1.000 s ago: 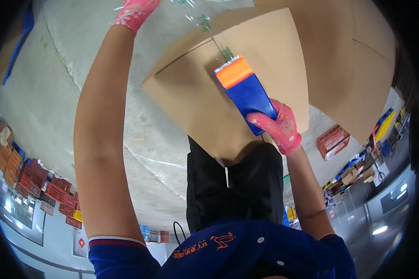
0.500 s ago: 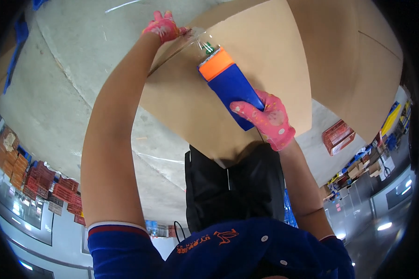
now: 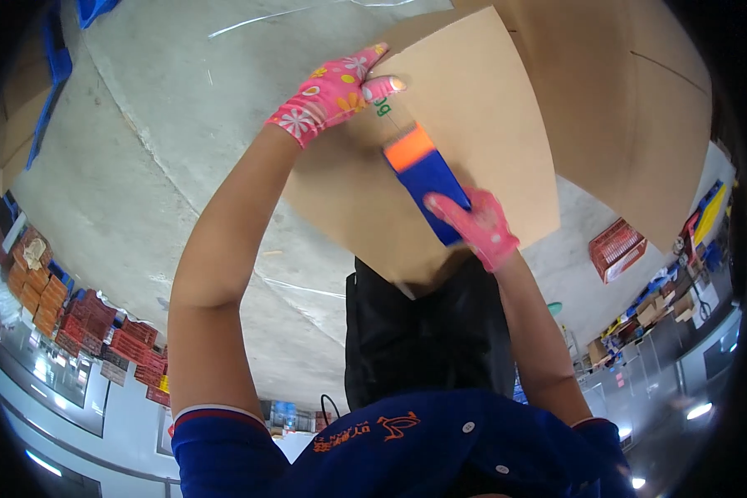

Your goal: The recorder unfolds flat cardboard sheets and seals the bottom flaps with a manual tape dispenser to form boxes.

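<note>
My right hand (image 3: 483, 228), in a pink patterned glove, grips the blue body of a tape dispenser (image 3: 432, 184) with an orange front end. The dispenser lies slanted over a brown cardboard box (image 3: 485, 108), its orange end toward the far left. My left hand (image 3: 334, 95), gloved in pink with flowers, holds the box's far left edge, thumb on the near face and index finger stretched along the rim; its other fingers are hidden. Green print shows between the left thumb and the dispenser. Whether tape sticks to the board cannot be made out.
Another large cardboard sheet or flap (image 3: 631, 108) spreads to the right. A red crate (image 3: 617, 249) sits on the concrete floor (image 3: 174, 91) beyond it. Stacked red crates (image 3: 133, 344) and orange blocks (image 3: 37, 286) line the left side.
My left hand has come nearer and to the right, from spread fingers to a hold on the box edge. The dispenser has shifted slightly nearer and right; the clear tape strip no longer shows plainly.
</note>
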